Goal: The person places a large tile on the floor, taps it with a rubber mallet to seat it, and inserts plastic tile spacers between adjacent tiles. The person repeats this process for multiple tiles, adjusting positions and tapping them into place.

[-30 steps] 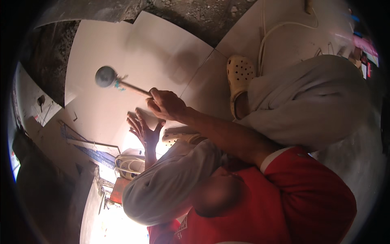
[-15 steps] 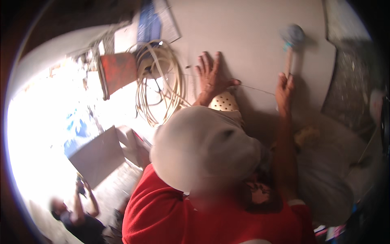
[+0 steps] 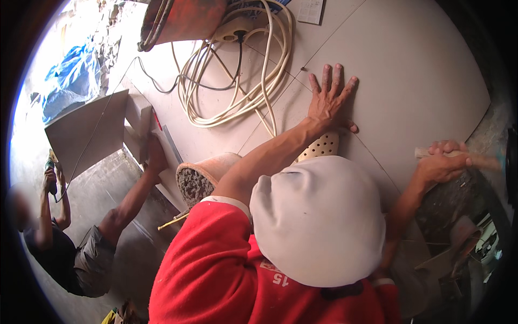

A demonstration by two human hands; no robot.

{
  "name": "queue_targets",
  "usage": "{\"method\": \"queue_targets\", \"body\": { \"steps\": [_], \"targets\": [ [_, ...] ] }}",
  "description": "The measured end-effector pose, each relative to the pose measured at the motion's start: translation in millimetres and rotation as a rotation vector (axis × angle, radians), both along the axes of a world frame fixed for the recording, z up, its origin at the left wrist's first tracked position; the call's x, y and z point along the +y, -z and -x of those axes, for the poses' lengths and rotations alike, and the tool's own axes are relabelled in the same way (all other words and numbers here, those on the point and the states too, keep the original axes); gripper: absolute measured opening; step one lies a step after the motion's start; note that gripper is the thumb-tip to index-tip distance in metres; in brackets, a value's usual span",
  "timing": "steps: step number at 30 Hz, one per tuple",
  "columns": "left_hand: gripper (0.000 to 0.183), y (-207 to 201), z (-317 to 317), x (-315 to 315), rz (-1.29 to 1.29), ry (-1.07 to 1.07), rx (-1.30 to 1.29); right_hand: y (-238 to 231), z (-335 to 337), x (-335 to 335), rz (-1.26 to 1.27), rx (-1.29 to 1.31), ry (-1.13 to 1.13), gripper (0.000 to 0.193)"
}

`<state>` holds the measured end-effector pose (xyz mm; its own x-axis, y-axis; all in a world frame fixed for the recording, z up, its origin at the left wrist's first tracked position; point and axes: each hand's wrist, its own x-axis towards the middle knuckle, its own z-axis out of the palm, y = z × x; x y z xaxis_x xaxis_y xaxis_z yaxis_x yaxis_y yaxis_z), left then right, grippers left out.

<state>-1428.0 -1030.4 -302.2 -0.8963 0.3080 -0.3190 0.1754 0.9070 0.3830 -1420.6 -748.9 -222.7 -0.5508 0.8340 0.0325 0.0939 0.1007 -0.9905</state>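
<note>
My left hand (image 3: pixel 329 105) lies flat, fingers spread, on a large pale floor tile (image 3: pixel 415 65) near its joint. My right hand (image 3: pixel 442 164) is closed round the wooden handle of a mallet (image 3: pixel 485 161) beyond the tile's right edge. The handle is blurred, and the mallet's head is mostly lost in the dark right rim. Just below my left hand shows my perforated cream clog (image 3: pixel 325 144), in front of my bent knee in light cloth (image 3: pixel 318 221). A small dark bit (image 3: pixel 303 69) sits at a tile joint beyond my left fingers.
Left of my hand lie coiled cream cable (image 3: pixel 232 116) and an orange bucket (image 3: pixel 189 19). A bucket of grey mortar (image 3: pixel 197 183) stands beside my left arm. At far left, a co-worker (image 3: pixel 59 259) holds a power tool (image 3: pixel 52 175) at a propped tile (image 3: pixel 91 132).
The view has shifted and turned. My right hand has swung the mallet from over the tile out to the right, past its edge. My left hand stays flat on the tile.
</note>
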Motion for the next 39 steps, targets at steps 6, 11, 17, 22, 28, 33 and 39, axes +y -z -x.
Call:
{"method": "queue_targets", "body": {
  "steps": [6, 11, 17, 22, 28, 33, 39],
  "targets": [
    [0.151, 1.0, 2.1, 0.0, -0.013, -0.012, 0.055, 23.0, -13.1, -43.5, 0.317, -0.465, -0.193, 0.047],
    [0.146, 2.9, -5.3, 2.9, -0.018, -0.038, 0.113, 5.0, -0.6, 3.2, -0.185, -0.231, -0.159, 0.050],
    [0.148, 2.8, 3.8, -0.7, 0.001, 0.000, -0.013, 16.1, -6.0, -35.3, 0.094, -0.326, -0.079, 0.055],
    [0.149, -3.9, 2.5, 2.6, -0.015, 0.010, -0.033, -19.6, 11.6, 6.2, 0.126, -0.279, -0.200, 0.053],
    [0.152, -0.1, 4.4, 0.6, 0.009, -0.018, -0.030, 7.9, -1.9, 12.2, -0.281, -0.237, -0.059, 0.053],
    [0.151, -2.8, 6.4, 1.6, 0.054, 0.007, -0.054, -36.1, -4.3, -44.5, 0.170, -0.430, -0.316, 0.054],
    [0.159, -4.0, 11.8, 7.6, 0.120, 0.018, -0.018, -36.5, 26.7, -57.4, 0.274, -0.113, -0.035, 0.049]
  ]
}}
